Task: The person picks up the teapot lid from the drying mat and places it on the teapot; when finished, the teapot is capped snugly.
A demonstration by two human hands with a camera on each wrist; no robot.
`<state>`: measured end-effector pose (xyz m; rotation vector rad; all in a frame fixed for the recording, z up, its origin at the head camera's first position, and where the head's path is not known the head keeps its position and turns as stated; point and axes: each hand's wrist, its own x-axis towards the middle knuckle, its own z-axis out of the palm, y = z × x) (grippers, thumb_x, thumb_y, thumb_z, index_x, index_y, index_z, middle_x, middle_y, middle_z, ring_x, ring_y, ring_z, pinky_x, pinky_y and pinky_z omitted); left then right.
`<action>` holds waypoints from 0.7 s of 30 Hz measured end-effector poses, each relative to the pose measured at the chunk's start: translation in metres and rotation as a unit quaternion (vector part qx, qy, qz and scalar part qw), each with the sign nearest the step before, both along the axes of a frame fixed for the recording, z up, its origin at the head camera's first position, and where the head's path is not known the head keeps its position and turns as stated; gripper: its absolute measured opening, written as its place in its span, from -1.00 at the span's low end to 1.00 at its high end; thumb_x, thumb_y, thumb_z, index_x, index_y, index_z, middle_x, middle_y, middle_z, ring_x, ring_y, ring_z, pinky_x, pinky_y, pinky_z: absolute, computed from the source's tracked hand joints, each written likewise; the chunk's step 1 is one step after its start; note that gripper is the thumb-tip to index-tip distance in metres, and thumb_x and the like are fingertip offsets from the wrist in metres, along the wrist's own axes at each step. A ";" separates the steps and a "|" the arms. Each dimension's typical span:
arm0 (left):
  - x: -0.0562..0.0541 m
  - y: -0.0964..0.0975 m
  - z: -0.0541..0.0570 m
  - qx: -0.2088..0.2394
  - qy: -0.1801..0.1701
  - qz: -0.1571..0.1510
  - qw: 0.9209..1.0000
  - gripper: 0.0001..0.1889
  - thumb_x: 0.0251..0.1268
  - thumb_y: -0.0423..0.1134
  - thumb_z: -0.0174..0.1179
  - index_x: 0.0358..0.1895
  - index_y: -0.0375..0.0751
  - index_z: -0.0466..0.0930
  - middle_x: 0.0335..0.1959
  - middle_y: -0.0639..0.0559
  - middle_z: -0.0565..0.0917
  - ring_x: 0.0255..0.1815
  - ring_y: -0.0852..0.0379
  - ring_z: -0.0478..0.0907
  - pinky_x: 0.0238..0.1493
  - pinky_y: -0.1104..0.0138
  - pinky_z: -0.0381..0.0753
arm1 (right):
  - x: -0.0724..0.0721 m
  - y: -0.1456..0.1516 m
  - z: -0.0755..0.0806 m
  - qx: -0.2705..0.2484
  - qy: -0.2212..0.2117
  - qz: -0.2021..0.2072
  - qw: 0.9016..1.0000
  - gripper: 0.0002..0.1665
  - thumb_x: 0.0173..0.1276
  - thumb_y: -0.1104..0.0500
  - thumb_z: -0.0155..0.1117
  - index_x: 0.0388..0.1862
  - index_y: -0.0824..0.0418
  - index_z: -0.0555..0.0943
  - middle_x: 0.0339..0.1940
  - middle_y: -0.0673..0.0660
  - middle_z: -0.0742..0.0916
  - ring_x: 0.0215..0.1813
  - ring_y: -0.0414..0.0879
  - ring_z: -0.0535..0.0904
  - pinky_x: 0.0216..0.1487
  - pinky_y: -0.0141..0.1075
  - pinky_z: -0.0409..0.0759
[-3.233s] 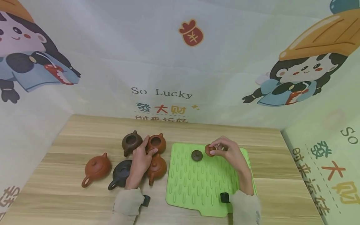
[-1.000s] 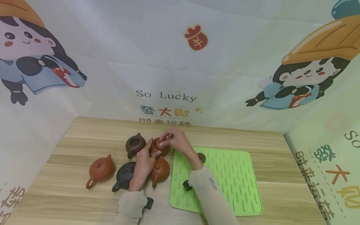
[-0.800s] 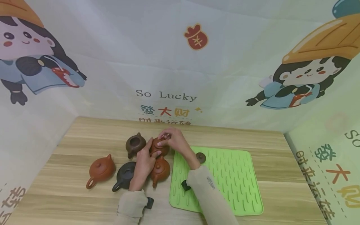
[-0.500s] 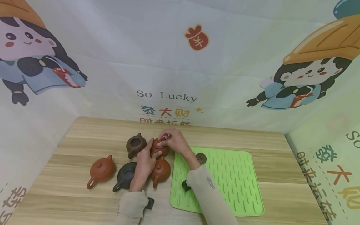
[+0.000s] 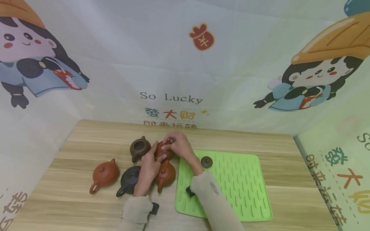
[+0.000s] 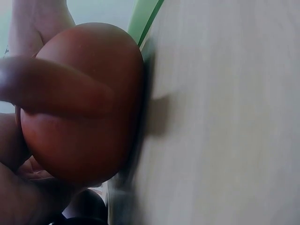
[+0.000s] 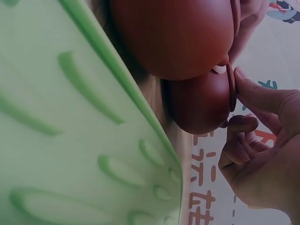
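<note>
At the back of the group, a reddish-brown teapot [image 5: 169,155] is steadied by my left hand [image 5: 148,166], its index finger along one side and thumb along the other. My right hand [image 5: 180,146] pinches the knob of that teapot's lid [image 7: 232,89]. The lid lies over the pot's mouth, and the fingertips cover most of it from above. Close in front stands another reddish-brown teapot [image 5: 165,176] with its lid on; it fills much of the left wrist view, handle toward the camera. A dark brown teapot [image 5: 140,148] without a lid stands beside my left hand.
A black teapot [image 5: 128,179] sits partly behind the left wrist, and a lidded red teapot [image 5: 105,173] stands farther left. On the right lies a green ridged mat [image 5: 228,186] with a dark brown lid [image 5: 206,162] near its back left part.
From the mat, the right hand has carried the reddish-brown lid left to the rear teapot. A gap at the mouth has since closed under it. The left hand has kept its place.
</note>
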<state>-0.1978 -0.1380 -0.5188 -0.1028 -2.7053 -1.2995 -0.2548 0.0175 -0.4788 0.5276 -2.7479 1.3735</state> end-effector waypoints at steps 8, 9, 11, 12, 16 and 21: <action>-0.003 -0.003 -0.002 0.007 0.015 -0.001 1.000 -0.29 0.48 -0.38 0.43 0.60 -0.48 0.38 0.40 -0.55 0.59 0.36 -0.54 0.59 0.29 -0.31 0.62 | 0.000 0.002 0.001 -0.020 -0.029 0.019 0.999 -0.77 0.35 0.20 0.67 -0.10 0.26 0.84 -0.26 0.10 0.67 -0.25 -0.23 0.44 -0.16 -0.37 0.47; -0.005 -0.004 -0.006 0.006 0.015 -0.003 1.000 -0.29 0.49 -0.38 0.42 0.61 -0.48 0.36 0.41 -0.55 0.59 0.36 -0.54 0.59 0.29 -0.30 0.63 | 0.000 0.005 0.002 -0.026 -0.034 0.028 0.999 -0.74 0.39 0.19 0.65 -0.03 0.27 0.83 -0.24 0.11 0.67 -0.25 -0.22 0.45 -0.15 -0.37 0.48; -0.009 -0.007 -0.013 0.006 0.012 -0.007 1.000 -0.28 0.51 -0.37 0.41 0.63 -0.48 0.34 0.43 -0.55 0.58 0.38 -0.52 0.58 0.31 -0.30 0.63 | 0.001 0.012 0.007 -0.045 -0.046 0.041 0.997 -0.67 0.45 0.17 0.60 0.09 0.29 0.79 -0.21 0.12 0.68 -0.25 -0.22 0.48 -0.16 -0.37 0.51; -0.009 -0.007 -0.013 0.010 0.005 -0.009 1.000 -0.28 0.52 -0.37 0.39 0.63 -0.48 0.33 0.44 -0.56 0.56 0.40 -0.53 0.56 0.33 -0.31 0.61 | 0.003 0.018 0.010 -0.057 -0.050 0.045 0.996 -0.64 0.47 0.17 0.58 0.14 0.30 0.77 -0.21 0.12 0.68 -0.27 -0.22 0.49 -0.19 -0.38 0.51; -0.010 -0.007 -0.015 0.014 -0.005 -0.010 1.000 -0.26 0.51 -0.35 0.41 0.64 -0.48 0.31 0.45 -0.58 0.54 0.41 -0.55 0.54 0.35 -0.31 0.59 | 0.018 0.059 0.021 -0.089 -0.050 0.039 0.994 -0.64 0.56 0.18 0.48 0.21 0.36 0.74 -0.26 0.13 0.69 -0.27 -0.02 0.61 -0.21 -0.38 0.54; -0.007 -0.004 -0.017 0.011 -0.004 -0.003 1.000 -0.24 0.49 -0.32 0.43 0.64 -0.46 0.33 0.44 -0.57 0.54 0.39 -0.57 0.55 0.35 -0.31 0.59 | 0.052 0.131 0.007 -0.084 -0.055 0.010 0.995 -0.72 0.61 0.20 0.41 0.13 0.37 0.77 -0.11 0.24 0.81 -0.16 0.10 0.70 -0.09 -0.32 0.62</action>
